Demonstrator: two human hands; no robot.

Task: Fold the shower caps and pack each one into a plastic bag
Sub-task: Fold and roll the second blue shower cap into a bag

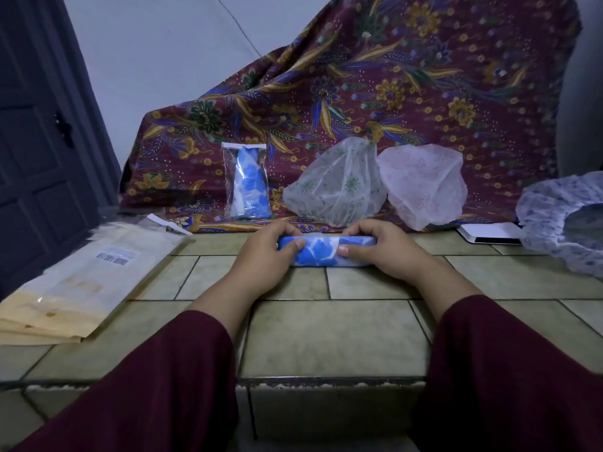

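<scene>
Pinching each end of the blue-flowered cap roll, the left hand and right hand hold it against the tiled floor, thumbs on its near face, fingers curled over the far edge. Behind the roll a bagged cap stands upright; to its right behind, three loose caps; to its left, the stack of plastic bags. Judgement: thin, light, slippery film, springs open if released; hold at both ends, keep compressed.

A tiled counter carries everything. Left of the folded cap lie plastic bags; right, a phone
</scene>
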